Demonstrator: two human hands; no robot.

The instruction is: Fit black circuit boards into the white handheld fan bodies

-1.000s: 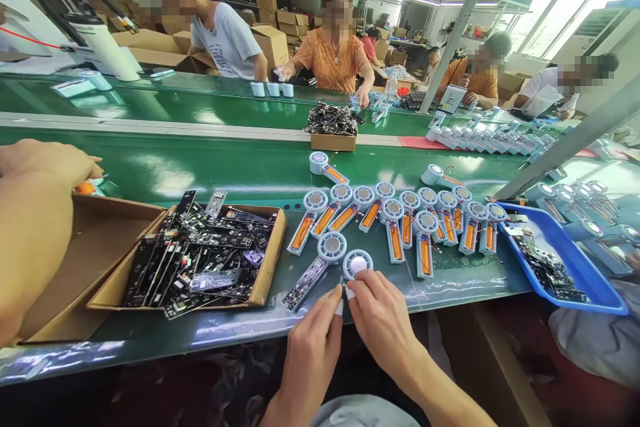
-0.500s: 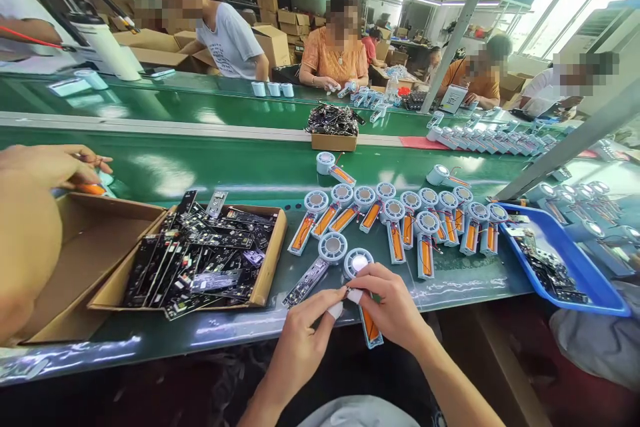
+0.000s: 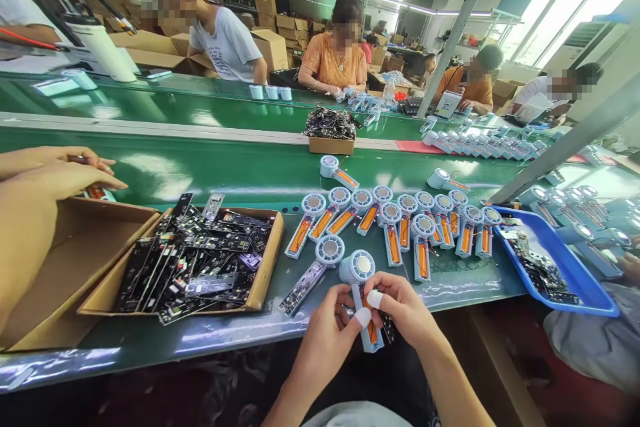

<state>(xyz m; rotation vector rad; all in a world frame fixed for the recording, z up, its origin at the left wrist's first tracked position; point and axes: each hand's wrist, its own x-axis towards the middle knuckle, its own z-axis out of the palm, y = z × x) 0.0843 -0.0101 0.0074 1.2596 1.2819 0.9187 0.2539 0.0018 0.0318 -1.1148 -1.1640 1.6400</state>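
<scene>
A light-blue handheld fan body [image 3: 362, 267], with a round silver-centred head and an orange battery in its handle, is at the bench's front edge. My left hand [image 3: 333, 330] is closed around its handle, the thumb in a white finger cot. My right hand [image 3: 405, 307] is closed at the handle's other side, its capped thumb over the battery. A dark circuit board [image 3: 388, 328] shows under the right fingers, mostly hidden. Left of my hands lies another fan body [image 3: 330, 250] with a circuit board [image 3: 303, 288] on its handle.
A cardboard box [image 3: 265, 280] of circuit boards stands left. Several fan bodies [image 3: 393, 240] with orange batteries lie ahead. A blue tray [image 3: 595, 300] holds boards at right. A co-worker's hands [image 3: 65, 173] reach in at left over an open box. A metal post [image 3: 565, 120] rises at right.
Both hands have shifted from near the fan's head down along its handle. The left hand has wrapped round the handle, and a dark board now shows beneath the right hand.
</scene>
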